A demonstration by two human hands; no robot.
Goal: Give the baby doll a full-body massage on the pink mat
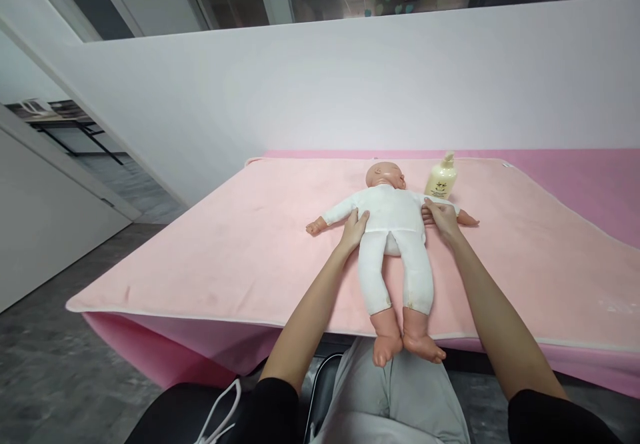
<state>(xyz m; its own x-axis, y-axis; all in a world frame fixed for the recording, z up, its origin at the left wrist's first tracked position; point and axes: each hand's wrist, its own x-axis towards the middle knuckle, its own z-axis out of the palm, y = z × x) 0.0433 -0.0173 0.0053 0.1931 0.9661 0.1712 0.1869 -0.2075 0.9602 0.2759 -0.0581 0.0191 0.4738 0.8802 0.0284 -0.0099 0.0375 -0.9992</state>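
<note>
A baby doll (391,211) with a white cloth body lies on the pink blanket (225,244), its head away from me and its feet over the near edge. My left hand (355,229) rests against the left side of its torso, thumb and fingers apart. On the other side, my right hand (440,216) is at the doll's upper arm and side, its fingers curled against the white cloth. Whether those fingers pinch the cloth is hard to see. The doll's head is turned to the right.
A pale yellow pump bottle (441,179) stands just behind the doll's right-side arm. A white wall (350,91) rises behind the table. Below the near edge are a black chair (173,414) and a white cable (220,412).
</note>
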